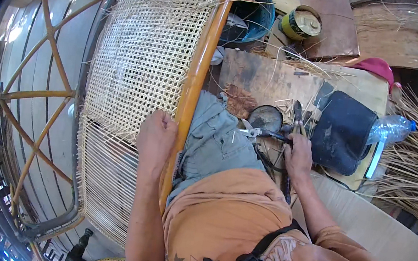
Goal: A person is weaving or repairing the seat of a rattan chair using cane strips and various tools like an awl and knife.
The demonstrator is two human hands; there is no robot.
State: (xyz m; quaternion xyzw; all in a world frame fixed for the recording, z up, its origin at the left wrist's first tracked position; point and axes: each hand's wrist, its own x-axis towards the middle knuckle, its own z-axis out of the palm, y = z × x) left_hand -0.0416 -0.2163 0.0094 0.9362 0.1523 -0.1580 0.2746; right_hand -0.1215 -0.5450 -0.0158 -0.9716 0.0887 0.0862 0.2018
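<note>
My left hand is closed in a fist at the inner edge of a varnished rattan frame. It lies against the pale woven cane webbing; whatever its fingers pinch is hidden. Below the woven part, bare parallel cane strands span the frame. On the right, my right hand closes round the dark handles of pliers whose silver jaws point left over my trouser leg. A second plier-like tool lies just beyond its fingers, beside a small round dish.
A dark pouch and a clear plastic bottle lie right of the tools. Loose cane bundles fill the far right. A blue bucket and a tin can stand at the back. Another rattan frame is at left.
</note>
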